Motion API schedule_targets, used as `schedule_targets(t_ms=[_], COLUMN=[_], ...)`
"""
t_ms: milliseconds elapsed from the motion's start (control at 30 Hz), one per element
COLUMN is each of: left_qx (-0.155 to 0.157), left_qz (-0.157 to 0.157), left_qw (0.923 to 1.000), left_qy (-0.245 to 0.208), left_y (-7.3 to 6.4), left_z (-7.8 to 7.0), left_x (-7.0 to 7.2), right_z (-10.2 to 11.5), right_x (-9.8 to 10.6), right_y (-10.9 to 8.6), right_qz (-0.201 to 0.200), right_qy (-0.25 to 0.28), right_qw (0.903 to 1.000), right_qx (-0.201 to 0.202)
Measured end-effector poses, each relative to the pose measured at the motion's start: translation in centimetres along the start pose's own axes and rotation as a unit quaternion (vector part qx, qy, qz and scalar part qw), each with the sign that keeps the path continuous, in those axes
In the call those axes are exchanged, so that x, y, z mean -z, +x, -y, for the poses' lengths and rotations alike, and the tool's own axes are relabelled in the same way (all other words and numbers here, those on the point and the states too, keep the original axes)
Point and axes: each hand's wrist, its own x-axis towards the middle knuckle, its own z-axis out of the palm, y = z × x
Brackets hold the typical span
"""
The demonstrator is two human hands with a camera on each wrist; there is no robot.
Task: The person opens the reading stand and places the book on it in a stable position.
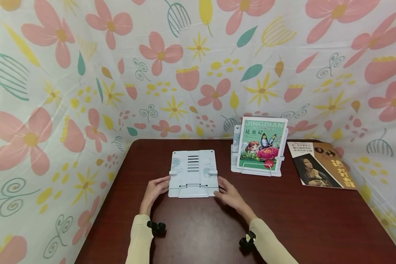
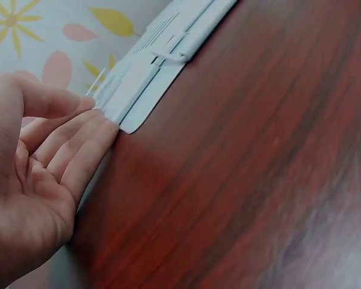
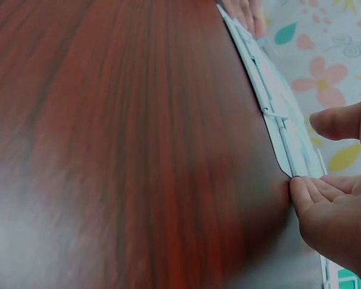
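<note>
One left hand (image 1: 156, 188) and one right hand (image 1: 230, 194), fingers fairly straight and gripping nothing, touch the left and right edges of one stand (image 1: 181, 179) on the table (image 1: 191, 231), while a second stand (image 1: 235, 149), far right, holds one book (image 1: 257, 146), another book (image 1: 321, 165) lying to its right.

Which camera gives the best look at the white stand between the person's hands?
The head view: the white stand shows nearly whole, seen from above. The left wrist view shows it steeply slanted, its far end cut off; the right wrist view, only a thin, foreshortened strip.
</note>
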Motion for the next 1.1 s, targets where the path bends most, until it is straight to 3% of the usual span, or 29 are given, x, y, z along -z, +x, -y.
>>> schedule_targets(t_ms=[333, 600, 700, 867, 967, 1100], left_qx=[0.018, 0.028, 0.032, 0.007, -0.003, 0.019], left_qz=[0.082, 0.132, 0.129, 0.096, 0.088, 0.068], left_qw=[0.9962, 0.9908, 0.9909, 0.9946, 0.9949, 0.9956], left_qy=[-0.023, 0.007, 0.022, 0.04, 0.048, 0.061], left_y=[0.9, 1.5, 2.2, 4.2, 5.2, 5.8], left_z=[-0.6, -1.1, -1.4, -2.9, -3.5, -3.5], left_x=[-2.1, -2.7, -2.6, -3.3, -4.0, -4.8], right_z=[-1.2, -1.9, -2.0, -1.2, -0.7, -0.2], right_x=[3.6, 5.2, 5.0, 3.2, 1.8, 0.2], right_y=[-2.7, -4.6, -4.8, -4.5, -3.9, -3.3], right_qz=[-0.021, -0.038, -0.076, -0.156, -0.143, -0.107], right_qy=[-0.017, -0.004, -0.043, -0.16, -0.198, -0.245], right_qw=[0.9996, 0.9992, 0.9962, 0.9745, 0.9694, 0.9628], right_qx=[-0.007, -0.006, 0.006, 0.017, 0.025, 0.037])
